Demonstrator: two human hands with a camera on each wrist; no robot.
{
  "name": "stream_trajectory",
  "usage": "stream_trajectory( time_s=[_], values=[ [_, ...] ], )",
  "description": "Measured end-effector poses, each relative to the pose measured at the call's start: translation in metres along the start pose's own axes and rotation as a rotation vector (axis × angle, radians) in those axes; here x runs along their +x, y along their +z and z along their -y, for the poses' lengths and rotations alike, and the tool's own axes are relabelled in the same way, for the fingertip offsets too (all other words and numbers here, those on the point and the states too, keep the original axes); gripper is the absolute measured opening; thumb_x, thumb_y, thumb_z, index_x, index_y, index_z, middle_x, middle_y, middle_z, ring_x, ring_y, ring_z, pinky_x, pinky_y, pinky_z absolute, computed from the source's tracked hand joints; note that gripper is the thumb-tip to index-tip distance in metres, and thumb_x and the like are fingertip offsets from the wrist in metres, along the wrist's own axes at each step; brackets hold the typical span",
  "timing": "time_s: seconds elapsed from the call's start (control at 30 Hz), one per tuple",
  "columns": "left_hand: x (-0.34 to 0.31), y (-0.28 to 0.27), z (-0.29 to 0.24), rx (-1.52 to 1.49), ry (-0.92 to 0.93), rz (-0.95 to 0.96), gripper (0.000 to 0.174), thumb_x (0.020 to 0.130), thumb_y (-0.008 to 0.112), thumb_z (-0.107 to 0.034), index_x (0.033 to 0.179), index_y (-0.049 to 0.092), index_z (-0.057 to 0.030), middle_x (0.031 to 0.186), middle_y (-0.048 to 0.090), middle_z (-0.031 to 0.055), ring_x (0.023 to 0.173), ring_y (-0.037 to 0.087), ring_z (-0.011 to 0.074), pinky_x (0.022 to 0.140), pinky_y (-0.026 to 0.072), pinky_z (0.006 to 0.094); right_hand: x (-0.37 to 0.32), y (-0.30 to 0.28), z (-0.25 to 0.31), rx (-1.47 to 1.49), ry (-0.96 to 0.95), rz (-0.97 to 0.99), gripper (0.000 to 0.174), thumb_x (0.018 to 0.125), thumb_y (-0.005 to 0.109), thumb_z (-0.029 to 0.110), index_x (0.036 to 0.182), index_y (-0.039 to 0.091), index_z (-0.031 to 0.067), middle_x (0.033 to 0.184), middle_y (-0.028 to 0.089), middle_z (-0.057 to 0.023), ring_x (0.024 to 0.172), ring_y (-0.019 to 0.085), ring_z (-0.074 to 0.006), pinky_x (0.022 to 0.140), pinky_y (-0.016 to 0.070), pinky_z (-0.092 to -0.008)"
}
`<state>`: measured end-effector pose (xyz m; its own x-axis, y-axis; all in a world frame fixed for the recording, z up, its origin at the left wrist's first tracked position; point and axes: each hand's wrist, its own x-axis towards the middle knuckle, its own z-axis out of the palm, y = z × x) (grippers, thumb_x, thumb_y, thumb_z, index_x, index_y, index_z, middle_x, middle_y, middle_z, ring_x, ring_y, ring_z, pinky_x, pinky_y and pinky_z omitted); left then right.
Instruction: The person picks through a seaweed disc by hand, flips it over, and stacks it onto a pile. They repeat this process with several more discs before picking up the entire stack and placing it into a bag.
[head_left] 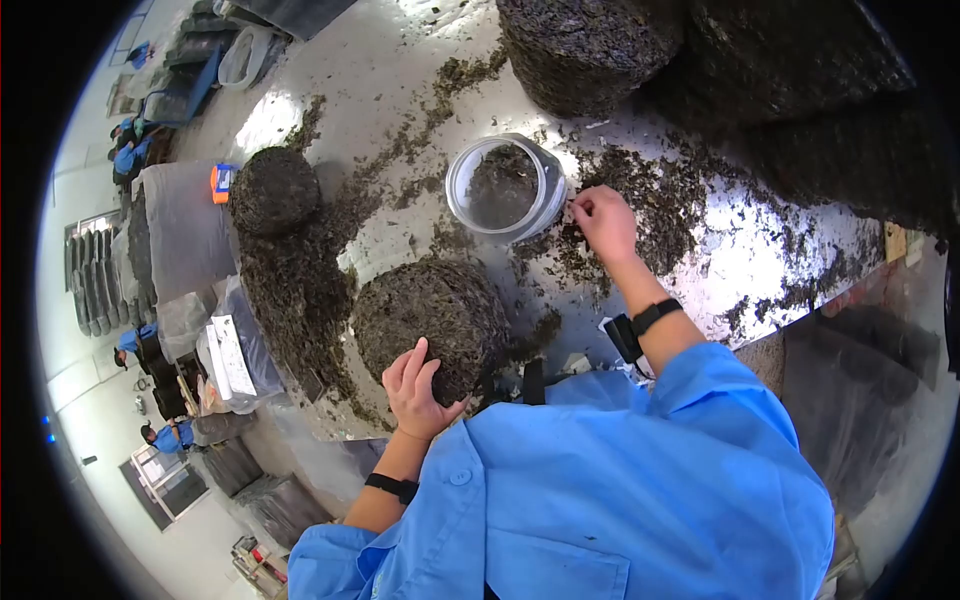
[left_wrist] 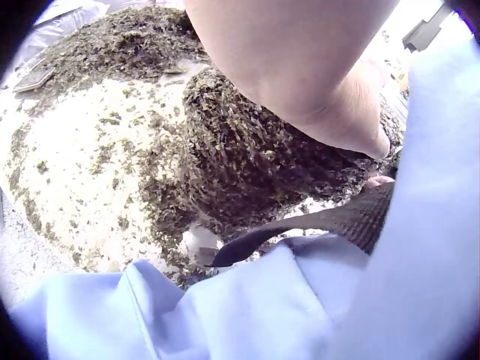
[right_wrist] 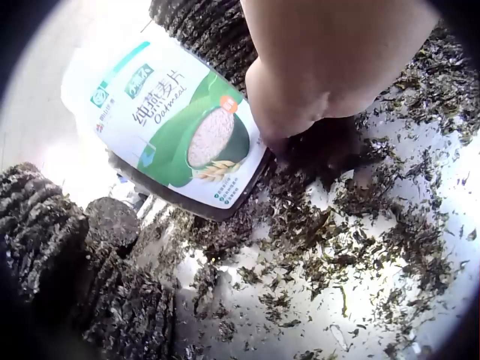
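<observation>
My left hand (head_left: 413, 390) rests with spread fingers on the near side of a dark, round, layered cake of dried leaf-like flakes (head_left: 430, 310). The cake's rough side (left_wrist: 232, 142) shows below the wrist in the left wrist view. To its right, my right hand (head_left: 606, 228) has thumb and fingers drawn together, pinching at the dark loose flakes (head_left: 640, 200) beside a clear plastic jar (head_left: 552, 205). The jar stands with its mouth up and dark material inside. Its oatmeal label (right_wrist: 187, 127) faces the right wrist camera, where the fingertips are hidden.
A larger layered cake (head_left: 590, 50) stands beyond the jar, and a big dark stack (head_left: 800, 90) at the far right. Toward the left lie a smaller round cake (head_left: 275, 190) and an orange tape dispenser (head_left: 221, 183). Flakes litter the metal table (head_left: 400, 100). Several people work in the background.
</observation>
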<state>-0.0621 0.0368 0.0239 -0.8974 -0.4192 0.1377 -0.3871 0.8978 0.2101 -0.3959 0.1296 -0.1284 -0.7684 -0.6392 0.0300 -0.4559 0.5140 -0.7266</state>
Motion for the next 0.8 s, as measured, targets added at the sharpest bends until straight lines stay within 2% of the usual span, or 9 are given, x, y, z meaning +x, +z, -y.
stream_trajectory(
  time_s=[0.1, 0.17, 0.27, 0.3, 0.43, 0.57, 0.67, 0.7, 0.8],
  values=[
    [0.002, -0.005, -0.003, -0.017, 0.003, -0.004, 0.059, 0.06, 0.075, -0.042, 0.103, 0.057, -0.006, 0.131, 0.05, 0.0144, 0.105, 0.05, 0.031, 0.087, 0.037, 0.0419, 0.0, -0.042, 0.041, 0.258, 0.121, -0.124, 0.006, 0.073, 0.068, 0.009, 0.076, 0.063, 0.0062, 0.076, 0.06, -0.0057, 0.067, 0.058, -0.0207, 0.061, 0.0471, -0.0301],
    [0.004, -0.011, -0.005, -0.011, -0.002, -0.001, 0.059, 0.059, 0.076, -0.04, 0.103, 0.057, -0.006, 0.132, 0.05, 0.0136, 0.106, 0.05, 0.0304, 0.087, 0.0366, 0.0416, 0.001, -0.073, 0.083, 0.497, -0.045, -0.304, 0.009, 0.071, 0.071, 0.007, 0.074, 0.062, 0.0053, 0.074, 0.059, -0.0051, 0.066, 0.058, -0.019, 0.061, 0.0467, -0.0292],
    [0.01, -0.022, -0.01, -0.057, -0.018, 0.103, 0.063, 0.06, 0.077, -0.035, 0.11, 0.054, -0.0031, 0.135, 0.046, 0.0136, 0.112, 0.046, 0.031, 0.093, 0.0362, 0.0426, 0.017, -0.095, 0.132, 0.204, -0.506, -0.32, 0.01, 0.07, 0.071, 0.006, 0.077, 0.063, 0.0058, 0.074, 0.059, -0.0053, 0.07, 0.057, -0.0212, 0.063, 0.0466, -0.0307],
    [0.013, -0.027, -0.014, -0.053, -0.028, 0.088, 0.063, 0.06, 0.077, -0.035, 0.11, 0.054, -0.0031, 0.135, 0.046, 0.0136, 0.112, 0.046, 0.031, 0.093, 0.0362, 0.0426, 0.019, -0.091, 0.137, 0.207, -0.524, -0.317, 0.01, 0.07, 0.071, 0.006, 0.077, 0.063, 0.0058, 0.074, 0.059, -0.0053, 0.07, 0.057, -0.0212, 0.063, 0.0466, -0.0307],
    [0.012, -0.051, -0.02, -0.007, -0.052, 0.258, 0.068, 0.06, 0.077, -0.026, 0.119, 0.051, -0.0035, 0.136, 0.044, 0.0126, 0.116, 0.045, 0.0297, 0.094, 0.0365, 0.0417, -0.001, -0.09, 0.154, 0.088, -0.439, -0.196, 0.005, 0.075, 0.067, 0.007, 0.079, 0.065, 0.0062, 0.075, 0.06, -0.0065, 0.072, 0.058, -0.023, 0.065, 0.0468, -0.0316],
    [-0.008, -0.06, -0.01, 0.03, -0.007, 0.224, 0.068, 0.064, 0.072, -0.021, 0.125, 0.048, -0.0035, 0.134, 0.046, 0.0127, 0.123, 0.042, 0.0302, 0.096, 0.0372, 0.0426, -0.06, -0.055, 0.152, 0.422, -0.011, 0.142, 0.026, 0.083, 0.065, 0.016, 0.104, 0.063, 0.0014, 0.091, 0.066, -0.0112, 0.082, 0.062, -0.0181, 0.075, 0.0485, -0.0297],
    [-0.022, -0.051, -0.003, 0.001, 0.035, 0.147, 0.067, 0.062, 0.07, -0.016, 0.124, 0.05, -0.0026, 0.133, 0.046, 0.0125, 0.123, 0.042, 0.0297, 0.096, 0.037, 0.0426, -0.109, -0.021, 0.158, 0.471, -0.032, 0.512, 0.051, 0.084, 0.064, 0.029, 0.123, 0.051, -0.0015, 0.117, 0.058, -0.0206, 0.103, 0.059, -0.0258, 0.089, 0.0453, -0.0339],
    [-0.027, -0.042, 0.0, -0.007, 0.026, 0.134, 0.067, 0.062, 0.07, -0.016, 0.124, 0.05, -0.0026, 0.133, 0.046, 0.0125, 0.123, 0.042, 0.0297, 0.096, 0.037, 0.0426, -0.125, -0.009, 0.158, 0.247, -0.146, 0.441, 0.056, 0.084, 0.064, 0.03, 0.127, 0.047, -0.0023, 0.12, 0.055, -0.0224, 0.107, 0.057, -0.0288, 0.091, 0.0441, -0.0348],
    [-0.036, -0.033, 0.007, 0.015, 0.105, -0.022, 0.062, 0.062, 0.068, -0.014, 0.12, 0.053, -0.0034, 0.128, 0.051, 0.0112, 0.12, 0.045, 0.0285, 0.097, 0.0374, 0.0423, -0.135, -0.021, 0.185, 0.231, -0.069, 0.484, 0.06, 0.085, 0.063, 0.031, 0.13, 0.043, -0.0025, 0.123, 0.054, -0.0229, 0.114, 0.053, -0.0296, 0.095, 0.0406, -0.035]
  ],
)
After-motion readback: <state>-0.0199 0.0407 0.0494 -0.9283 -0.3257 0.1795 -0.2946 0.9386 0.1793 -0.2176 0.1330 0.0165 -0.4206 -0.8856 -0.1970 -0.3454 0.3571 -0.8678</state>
